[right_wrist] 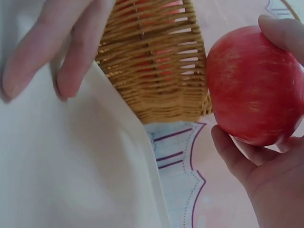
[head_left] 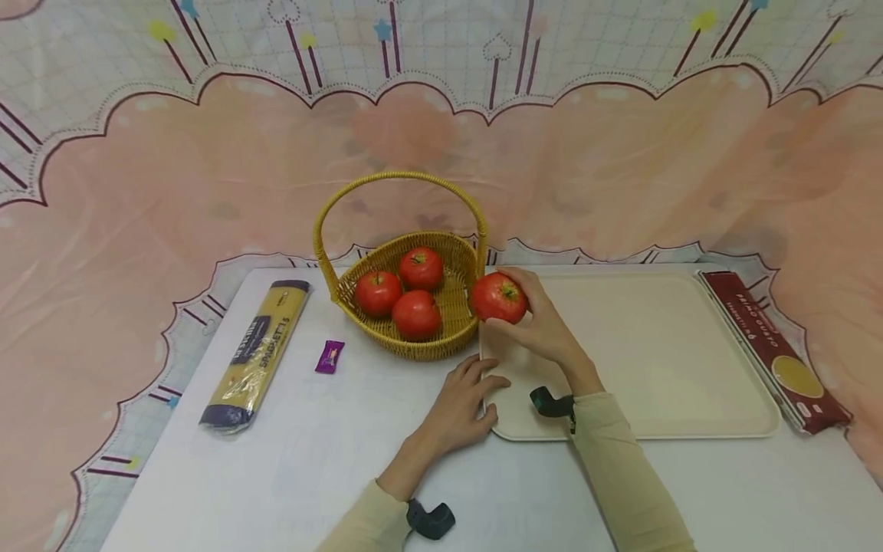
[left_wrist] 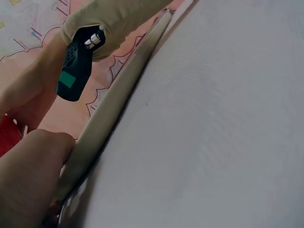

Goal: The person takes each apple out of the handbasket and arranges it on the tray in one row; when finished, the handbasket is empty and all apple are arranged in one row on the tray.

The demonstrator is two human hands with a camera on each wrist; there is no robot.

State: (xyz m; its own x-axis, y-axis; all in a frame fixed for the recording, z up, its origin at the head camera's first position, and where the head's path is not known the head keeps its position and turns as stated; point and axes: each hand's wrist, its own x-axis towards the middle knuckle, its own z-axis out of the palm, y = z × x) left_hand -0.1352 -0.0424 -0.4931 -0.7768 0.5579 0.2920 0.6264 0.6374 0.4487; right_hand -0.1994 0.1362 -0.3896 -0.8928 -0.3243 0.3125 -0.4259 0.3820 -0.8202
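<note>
My right hand point(head_left: 540, 322) holds a red apple point(head_left: 499, 298) between thumb and fingers, at the right rim of a yellow woven basket point(head_left: 421, 351). Close up in the right wrist view, the streaked apple point(right_wrist: 254, 85) appears right beside the basket wall point(right_wrist: 161, 90). Three more red apples point(head_left: 417, 315) sit inside the basket, below its tall arched handle. My left hand point(head_left: 458, 406) rests over the left edge of a cream tray point(head_left: 662, 353), its fingers spread on the surface. In the left wrist view the thumb point(left_wrist: 61, 145) lies against the tray rim.
Left of the basket lie a small purple wrapped sweet point(head_left: 329, 357) and a yellow spaghetti packet point(head_left: 257, 354). A dark red packet point(head_left: 776, 349) lies along the tray's right edge. Patterned cloth point(head_left: 207, 184) hangs behind the white table point(head_left: 290, 475).
</note>
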